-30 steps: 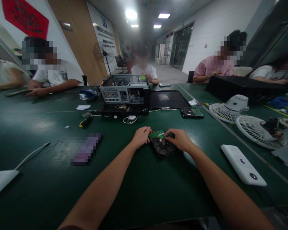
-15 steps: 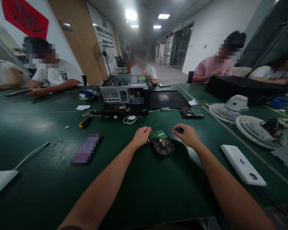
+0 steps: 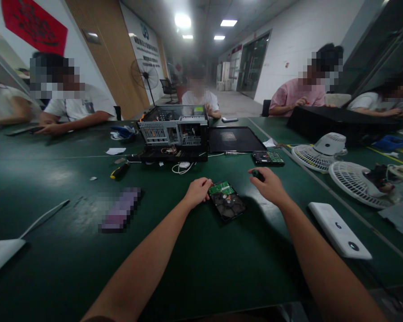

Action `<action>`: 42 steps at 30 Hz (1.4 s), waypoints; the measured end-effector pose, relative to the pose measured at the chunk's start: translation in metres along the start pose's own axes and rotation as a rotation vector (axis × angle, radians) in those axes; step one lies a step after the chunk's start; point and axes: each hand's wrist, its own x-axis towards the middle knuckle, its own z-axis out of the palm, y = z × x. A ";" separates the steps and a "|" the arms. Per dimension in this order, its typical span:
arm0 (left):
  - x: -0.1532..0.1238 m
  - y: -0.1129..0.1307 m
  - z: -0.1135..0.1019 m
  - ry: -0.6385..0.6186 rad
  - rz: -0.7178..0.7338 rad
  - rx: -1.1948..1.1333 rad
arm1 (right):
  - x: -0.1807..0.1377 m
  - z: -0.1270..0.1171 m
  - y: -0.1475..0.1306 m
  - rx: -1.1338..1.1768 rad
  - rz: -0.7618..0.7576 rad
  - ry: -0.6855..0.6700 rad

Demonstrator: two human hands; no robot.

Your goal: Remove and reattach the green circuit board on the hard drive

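A hard drive (image 3: 227, 201) lies flat on the green table with its green circuit board facing up. My left hand (image 3: 198, 191) grips its upper left corner between thumb and fingers. To the right, raised and apart from the drive, my right hand (image 3: 268, 184) is closed around a small dark cylindrical handle (image 3: 258, 175); the tool's other end cannot be made out. Behind the hands stands an opened computer case (image 3: 174, 132), and another drive with a visible circuit board (image 3: 268, 158) rests near its right side.
A yellow-and-black screwdriver (image 3: 120, 171) and a purple phone-shaped object (image 3: 122, 209) lie to the left. On the right are a white power bank (image 3: 339, 230) and white fan parts (image 3: 356, 183). A dark flat panel (image 3: 237, 139) sits beside the case. Several people sit around the table.
My right hand has moved slightly right and away from the hard drive, still holding the dark handle. My left hand and the drive stay in place.
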 end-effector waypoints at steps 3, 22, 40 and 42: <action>0.000 0.002 0.000 0.000 -0.005 -0.004 | 0.002 -0.002 -0.001 0.127 -0.028 0.119; -0.004 0.005 0.001 0.021 0.003 0.022 | 0.070 0.028 0.082 -0.553 0.366 -0.094; -0.002 0.002 0.000 0.022 0.037 0.017 | 0.095 0.043 0.084 -0.543 0.447 -0.156; -0.002 0.001 0.000 0.022 0.035 0.020 | 0.096 0.040 0.085 -0.534 0.454 -0.141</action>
